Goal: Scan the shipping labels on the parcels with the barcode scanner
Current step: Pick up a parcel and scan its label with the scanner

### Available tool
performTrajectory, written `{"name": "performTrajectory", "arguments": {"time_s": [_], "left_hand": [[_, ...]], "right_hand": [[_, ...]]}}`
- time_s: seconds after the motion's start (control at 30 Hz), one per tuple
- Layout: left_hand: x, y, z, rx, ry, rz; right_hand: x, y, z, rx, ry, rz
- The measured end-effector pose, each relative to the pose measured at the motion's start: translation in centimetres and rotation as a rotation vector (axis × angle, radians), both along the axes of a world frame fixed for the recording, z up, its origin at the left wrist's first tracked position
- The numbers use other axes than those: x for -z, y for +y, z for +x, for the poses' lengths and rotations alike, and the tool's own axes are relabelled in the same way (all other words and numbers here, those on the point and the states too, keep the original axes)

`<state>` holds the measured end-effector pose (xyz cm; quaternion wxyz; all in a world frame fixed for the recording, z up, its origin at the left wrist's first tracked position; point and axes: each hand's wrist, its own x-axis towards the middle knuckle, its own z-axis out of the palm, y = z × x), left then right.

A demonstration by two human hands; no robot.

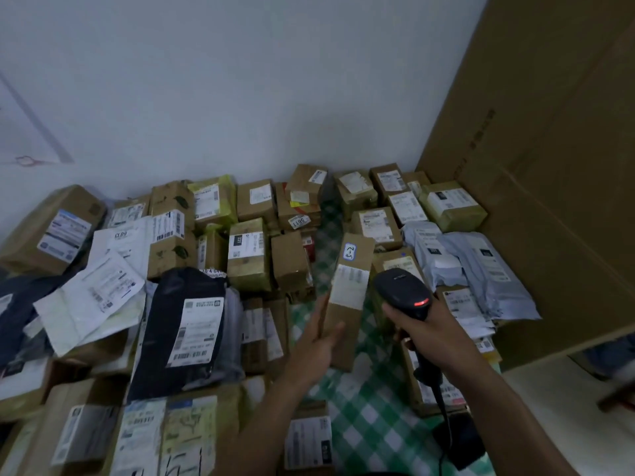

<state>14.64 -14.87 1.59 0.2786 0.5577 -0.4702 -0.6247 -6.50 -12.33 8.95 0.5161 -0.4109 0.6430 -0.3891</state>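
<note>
Now left hand (pixel 316 341) fingers clasp the box (pixel 347 297) edge; right hand (pixel 424 333) grips the scanner (pixel 402 290) above checked cloth (pixel 371 410).

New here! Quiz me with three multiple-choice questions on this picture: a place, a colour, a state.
1. Where is the black handheld barcode scanner? A on the floor; B in the right hand; C on a shelf.
2. What colour is its light? A green; B red; C blue.
3. The tall brown cardboard box is: A torn open; B lying flat; C held on end by the left hand.
Answers: B, that hand grips the handle; B, a red glow shows; C, that hand clasps its lower end.
</note>
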Motion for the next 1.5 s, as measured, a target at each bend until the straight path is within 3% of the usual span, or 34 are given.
{"name": "performTrajectory", "arguments": {"time_s": [0.2, 0.4, 0.57, 0.77, 1.0, 1.33, 1.5], "left_hand": [[6.6, 3.6, -2.7, -0.157, 0.090, 0.215], [10.5, 3.9, -6.0, -0.170, 0.072, 0.188], [11.8, 3.8, -7.5, -0.157, 0.189, 0.270], [15.5, 2.1, -9.2, -0.083, 0.053, 0.169], [12.2, 1.1, -8.5, -0.051, -0.007, 0.161], [8.6, 7.8, 1.6, -0.026, -0.539, -0.054], [10.1, 11.2, 4.3, 0.141, -0.733, -0.008]], "right_hand": [[1.9, 0.8, -0.2, 0.007, 0.031, 0.069], [4.0, 1.3, -0.4, 0.118, -0.030, 0.141], [5.1, 2.0, -1.3, 0.164, -0.057, 0.173], [5.3, 2.9, -1.3, 0.135, -0.021, 0.189], [5.9, 3.4, -0.5, 0.060, 0.044, 0.168], [6.4, 4.2, 2.5, -0.232, 0.031, 0.176], [7.7, 4.0, 4.0, -0.283, 0.024, 0.208]]}}
